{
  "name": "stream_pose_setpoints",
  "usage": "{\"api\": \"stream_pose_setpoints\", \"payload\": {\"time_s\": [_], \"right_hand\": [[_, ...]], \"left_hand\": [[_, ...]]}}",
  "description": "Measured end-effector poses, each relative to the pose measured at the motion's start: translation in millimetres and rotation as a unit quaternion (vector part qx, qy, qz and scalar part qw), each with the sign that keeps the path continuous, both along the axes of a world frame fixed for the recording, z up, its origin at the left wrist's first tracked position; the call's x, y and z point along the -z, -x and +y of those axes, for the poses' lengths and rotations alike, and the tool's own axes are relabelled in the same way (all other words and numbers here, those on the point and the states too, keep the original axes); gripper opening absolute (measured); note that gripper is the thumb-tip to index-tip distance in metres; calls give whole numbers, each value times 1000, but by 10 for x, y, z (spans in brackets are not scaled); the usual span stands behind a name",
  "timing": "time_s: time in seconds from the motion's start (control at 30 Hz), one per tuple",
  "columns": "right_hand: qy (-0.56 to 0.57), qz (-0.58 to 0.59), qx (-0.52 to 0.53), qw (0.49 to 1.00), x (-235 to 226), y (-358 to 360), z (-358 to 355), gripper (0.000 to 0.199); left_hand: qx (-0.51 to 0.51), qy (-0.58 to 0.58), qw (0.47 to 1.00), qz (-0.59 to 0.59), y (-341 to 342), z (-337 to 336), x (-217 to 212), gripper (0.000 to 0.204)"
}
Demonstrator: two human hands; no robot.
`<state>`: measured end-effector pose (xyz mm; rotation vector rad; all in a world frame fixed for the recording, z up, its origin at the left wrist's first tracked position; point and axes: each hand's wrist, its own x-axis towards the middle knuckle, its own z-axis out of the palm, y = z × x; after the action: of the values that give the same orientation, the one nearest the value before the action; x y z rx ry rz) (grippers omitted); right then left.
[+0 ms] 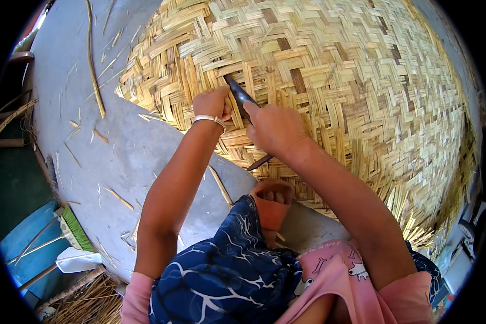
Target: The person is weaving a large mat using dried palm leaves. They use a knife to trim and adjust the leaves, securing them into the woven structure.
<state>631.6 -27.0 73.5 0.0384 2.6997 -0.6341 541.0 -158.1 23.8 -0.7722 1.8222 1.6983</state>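
Observation:
A large woven mat of split bamboo strips (340,86), pale yellow with some brown strips, lies in front of me. My right hand (278,128) is wrapped round a dark knife (240,90). Its broad blade points away and to the left, against the weave, while a narrow pointed end (260,162) shows below my hand. Just left of the blade, my left hand (212,103) is closed low on the mat near its left edge. Its fingers are curled, and what they grip is hidden. A pale bangle (209,118) circles that wrist.
Grey concrete floor (140,156) with scattered strips lies to the left, along with a long thin stick (94,65). A green-bristled broom (74,229), a white dustpan (76,261) and a straw pile (89,302) are at lower left. My sandalled foot (272,208) is beside the mat's near edge.

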Motion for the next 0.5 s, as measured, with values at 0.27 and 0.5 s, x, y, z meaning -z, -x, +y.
{"api": "stream_pose_setpoints", "payload": {"time_s": [0.27,0.5], "right_hand": [[-14,6,3,1000,34,-30,17,33],[-35,-84,-54,994,-436,-719,355,39]], "left_hand": [[294,263,892,221,-18,-238,112,40],[318,410,785,339,-192,-186,188,42]]}}
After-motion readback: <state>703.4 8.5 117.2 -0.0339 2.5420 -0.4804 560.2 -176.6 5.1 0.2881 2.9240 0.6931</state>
